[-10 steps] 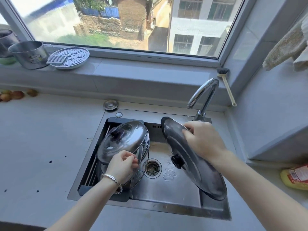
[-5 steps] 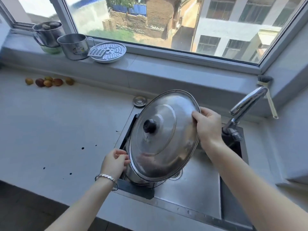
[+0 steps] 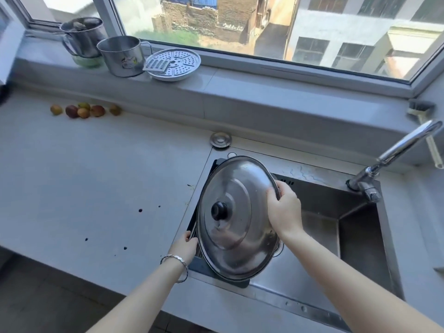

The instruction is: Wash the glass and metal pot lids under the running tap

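The right hand point(image 3: 284, 212) pinches the lid point(image 3: 240, 239) by one edge only, so it could slip and bang into the sink point(image 3: 360, 236).

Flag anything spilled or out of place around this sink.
Small dark drops spatter the pale countertop left of the sink, like a spill. A round metal disc, perhaps the stopper, lies on the counter behind the sink. The metal lid is tilted only because the right hand grips its rim.
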`<state>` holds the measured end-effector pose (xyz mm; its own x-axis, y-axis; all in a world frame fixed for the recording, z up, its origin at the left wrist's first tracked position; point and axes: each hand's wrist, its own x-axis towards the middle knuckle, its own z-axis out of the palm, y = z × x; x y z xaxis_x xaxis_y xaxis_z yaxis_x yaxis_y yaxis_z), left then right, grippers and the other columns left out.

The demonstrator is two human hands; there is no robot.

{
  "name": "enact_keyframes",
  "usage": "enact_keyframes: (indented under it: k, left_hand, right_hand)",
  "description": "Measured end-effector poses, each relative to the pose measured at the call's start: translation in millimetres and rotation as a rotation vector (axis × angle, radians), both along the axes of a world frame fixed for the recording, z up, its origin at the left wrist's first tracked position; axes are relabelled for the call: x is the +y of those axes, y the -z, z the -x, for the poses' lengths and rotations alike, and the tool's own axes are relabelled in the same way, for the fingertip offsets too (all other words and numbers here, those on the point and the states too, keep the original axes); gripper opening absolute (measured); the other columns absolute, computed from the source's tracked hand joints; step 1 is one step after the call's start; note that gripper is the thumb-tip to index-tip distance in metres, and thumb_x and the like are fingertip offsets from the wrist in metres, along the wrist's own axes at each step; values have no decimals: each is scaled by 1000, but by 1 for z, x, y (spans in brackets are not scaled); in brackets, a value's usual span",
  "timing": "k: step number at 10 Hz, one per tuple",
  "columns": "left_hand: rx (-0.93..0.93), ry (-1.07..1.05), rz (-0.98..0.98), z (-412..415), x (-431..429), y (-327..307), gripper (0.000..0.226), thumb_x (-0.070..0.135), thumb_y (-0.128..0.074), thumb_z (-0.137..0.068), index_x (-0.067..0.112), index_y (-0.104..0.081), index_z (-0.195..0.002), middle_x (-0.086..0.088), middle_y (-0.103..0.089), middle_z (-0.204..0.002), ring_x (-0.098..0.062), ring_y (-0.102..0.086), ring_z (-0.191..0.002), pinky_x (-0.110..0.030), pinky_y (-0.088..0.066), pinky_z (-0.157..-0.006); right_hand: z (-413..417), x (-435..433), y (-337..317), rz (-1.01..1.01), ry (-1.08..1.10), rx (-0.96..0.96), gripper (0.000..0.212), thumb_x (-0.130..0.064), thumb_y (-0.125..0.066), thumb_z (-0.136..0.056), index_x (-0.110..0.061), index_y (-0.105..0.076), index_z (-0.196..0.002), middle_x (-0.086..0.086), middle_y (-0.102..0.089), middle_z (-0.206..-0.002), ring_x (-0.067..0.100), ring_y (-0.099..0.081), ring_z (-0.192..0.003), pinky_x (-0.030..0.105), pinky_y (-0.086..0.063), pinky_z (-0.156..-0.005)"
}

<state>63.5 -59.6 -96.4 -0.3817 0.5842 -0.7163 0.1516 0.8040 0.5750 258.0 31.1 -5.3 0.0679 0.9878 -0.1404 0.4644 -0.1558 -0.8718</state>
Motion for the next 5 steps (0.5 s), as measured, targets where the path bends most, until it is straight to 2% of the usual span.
enact_keyframes:
  k: [1, 2, 3, 4, 5]
  left_hand:
    - [-63, 41, 39, -4, 8, 4, 39, 20, -39, -95, 18, -41, -134, -11, -51, -130, -33, -51, -116, -41, -42, -99]
    - [-98, 82, 71, -6, 11, 18, 39, 21, -38, -95, 12, -40, -133, -11, -47, -135, -30, -50, -116, -39, -40, -101]
    - [-115, 97, 94, -8, 11, 25, 53, 23, -40, -96, 12, -26, -145, -6, -31, -150, -28, -38, -132, -44, -34, -109]
    - [-87, 106, 77, -7, 13, 28, 51, 20, -42, -95, 10, -30, -143, -9, -39, -143, -30, -45, -125, -43, -38, -105]
    - [10, 177, 80, -3, 15, 28, 42, 18, -42, -93, 8, -40, -134, -8, -52, -99, -29, -57, -95, -30, -43, -79]
  right_hand:
    - [-14, 5, 11, 199, 7, -164, 35, -25, -40, -91, -16, -51, -123, 8, -65, -104, 29, -59, -94, 37, -48, -80]
    - [-24, 7, 20, 264, 44, -206, 35, -23, -43, -86, -12, -52, -118, 12, -60, -111, 29, -57, -96, 37, -47, -81]
    - [-23, 6, 18, 308, 52, -162, 41, -27, -47, -84, -14, -48, -122, 12, -57, -118, 28, -57, -99, 39, -48, -84]
    - [-21, 6, 20, 333, 56, -136, 59, -33, -50, -87, -16, -30, -139, 8, -45, -134, 26, -49, -116, 36, -42, -92]
    - [-20, 7, 13, 330, 30, -238, 62, -39, -48, -89, -19, -25, -142, 5, -37, -143, 24, -44, -123, 36, -38, -93]
